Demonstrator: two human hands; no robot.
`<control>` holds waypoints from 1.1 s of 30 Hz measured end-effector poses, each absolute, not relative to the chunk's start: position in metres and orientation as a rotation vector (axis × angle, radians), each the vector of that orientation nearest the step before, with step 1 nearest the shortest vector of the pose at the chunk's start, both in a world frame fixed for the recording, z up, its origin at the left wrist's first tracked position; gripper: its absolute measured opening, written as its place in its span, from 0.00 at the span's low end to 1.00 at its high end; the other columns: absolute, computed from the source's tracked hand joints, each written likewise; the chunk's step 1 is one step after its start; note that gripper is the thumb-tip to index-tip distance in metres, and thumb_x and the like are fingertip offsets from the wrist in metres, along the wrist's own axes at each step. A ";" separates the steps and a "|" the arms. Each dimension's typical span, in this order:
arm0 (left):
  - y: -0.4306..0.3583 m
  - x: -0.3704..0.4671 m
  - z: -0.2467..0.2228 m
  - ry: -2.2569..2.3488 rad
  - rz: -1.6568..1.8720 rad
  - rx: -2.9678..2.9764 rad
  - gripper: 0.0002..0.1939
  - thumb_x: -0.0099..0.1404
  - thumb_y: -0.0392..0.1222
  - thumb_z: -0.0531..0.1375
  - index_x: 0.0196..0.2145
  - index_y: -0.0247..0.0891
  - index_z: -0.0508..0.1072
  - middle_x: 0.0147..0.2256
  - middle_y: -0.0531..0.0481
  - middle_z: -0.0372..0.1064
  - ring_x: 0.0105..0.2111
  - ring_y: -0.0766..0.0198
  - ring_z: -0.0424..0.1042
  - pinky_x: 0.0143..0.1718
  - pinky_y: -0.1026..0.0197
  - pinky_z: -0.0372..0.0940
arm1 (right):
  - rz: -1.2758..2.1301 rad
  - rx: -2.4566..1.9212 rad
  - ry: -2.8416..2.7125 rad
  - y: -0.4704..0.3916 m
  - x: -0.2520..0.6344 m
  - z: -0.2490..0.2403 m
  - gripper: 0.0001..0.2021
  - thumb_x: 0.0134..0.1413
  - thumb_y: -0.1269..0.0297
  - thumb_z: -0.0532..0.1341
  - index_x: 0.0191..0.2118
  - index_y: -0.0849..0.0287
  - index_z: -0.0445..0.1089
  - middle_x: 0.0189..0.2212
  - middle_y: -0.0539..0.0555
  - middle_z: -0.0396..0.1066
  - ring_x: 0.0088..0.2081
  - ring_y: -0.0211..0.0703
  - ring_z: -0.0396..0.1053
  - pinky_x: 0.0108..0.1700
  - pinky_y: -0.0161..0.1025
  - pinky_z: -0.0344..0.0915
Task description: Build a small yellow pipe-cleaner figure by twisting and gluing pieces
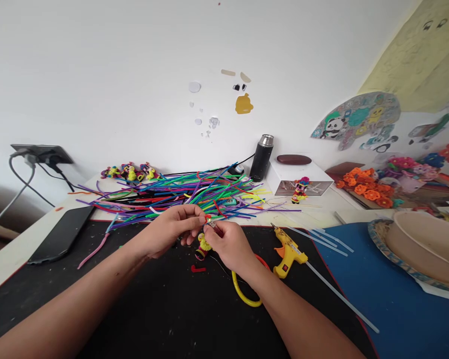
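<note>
My left hand (179, 224) is closed in a pinch, its fingertips at a small orange-red piece (208, 218). Close beside it, my right hand (230, 244) is closed around the upper part of a small pipe-cleaner figure (202, 243). The figure's yellow body and dark foot hang below my fingers, while its top is mostly hidden by them. A bent red pipe-cleaner piece (198, 269) lies on the black mat below the hands. Under my right wrist is a looped yellow and red handle (247, 300), partly covered by the forearm.
A yellow glue gun (289, 253) lies to the right, with glue sticks (331, 240) nearby. Behind the hands spreads a heap of coloured pipe cleaners (172, 192). A phone (63, 234) is at left, a black flask (262, 158) at back, and a bowl (426, 244) at far right.
</note>
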State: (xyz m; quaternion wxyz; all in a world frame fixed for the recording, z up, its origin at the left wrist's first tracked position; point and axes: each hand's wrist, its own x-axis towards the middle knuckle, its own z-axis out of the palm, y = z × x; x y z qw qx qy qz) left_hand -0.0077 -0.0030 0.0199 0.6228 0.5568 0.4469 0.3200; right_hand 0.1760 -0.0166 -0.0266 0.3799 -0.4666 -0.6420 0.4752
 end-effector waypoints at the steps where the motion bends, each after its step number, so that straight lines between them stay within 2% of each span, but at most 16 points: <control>1: -0.003 -0.008 0.020 1.028 0.736 1.278 0.17 0.62 0.54 0.70 0.33 0.38 0.74 0.22 0.55 0.68 0.19 0.69 0.65 0.19 0.67 0.52 | 1.209 -1.191 -1.639 -0.017 0.176 -0.027 0.19 0.60 0.52 0.61 0.22 0.56 0.61 0.20 0.47 0.61 0.23 0.37 0.54 0.26 0.37 0.48; 12: -0.002 -0.007 0.020 1.041 0.739 1.267 0.17 0.61 0.54 0.70 0.33 0.37 0.74 0.21 0.55 0.68 0.19 0.70 0.64 0.19 0.67 0.52 | 1.224 -1.177 -1.679 -0.016 0.177 -0.027 0.20 0.62 0.52 0.60 0.23 0.56 0.62 0.20 0.47 0.62 0.24 0.37 0.55 0.27 0.37 0.48; 16: -0.002 -0.007 0.022 1.037 0.782 1.248 0.17 0.60 0.53 0.70 0.32 0.38 0.73 0.21 0.55 0.67 0.19 0.70 0.63 0.19 0.67 0.51 | 1.319 -1.067 -1.608 -0.014 0.177 -0.036 0.23 0.64 0.46 0.61 0.24 0.56 0.61 0.20 0.46 0.59 0.24 0.36 0.53 0.26 0.37 0.48; 21: -0.002 -0.008 0.021 1.023 0.790 1.248 0.16 0.62 0.53 0.69 0.32 0.38 0.73 0.20 0.56 0.67 0.19 0.69 0.64 0.19 0.67 0.51 | 1.572 -0.897 -1.373 -0.012 0.176 -0.042 0.25 0.57 0.38 0.67 0.29 0.56 0.64 0.23 0.45 0.57 0.22 0.34 0.50 0.23 0.35 0.46; 27: -0.002 -0.008 0.020 1.035 0.787 1.266 0.16 0.62 0.53 0.69 0.32 0.39 0.72 0.20 0.56 0.67 0.19 0.69 0.64 0.19 0.67 0.51 | 1.663 -0.824 -1.169 -0.010 0.176 -0.033 0.24 0.52 0.40 0.71 0.32 0.56 0.65 0.21 0.41 0.54 0.19 0.30 0.46 0.20 0.33 0.42; 33: -0.002 -0.008 0.018 1.037 0.795 1.272 0.17 0.62 0.55 0.70 0.33 0.38 0.73 0.21 0.56 0.67 0.19 0.70 0.64 0.20 0.67 0.52 | 1.640 -0.779 -1.134 -0.010 0.177 -0.030 0.23 0.55 0.43 0.71 0.32 0.55 0.62 0.20 0.39 0.52 0.17 0.28 0.44 0.18 0.32 0.41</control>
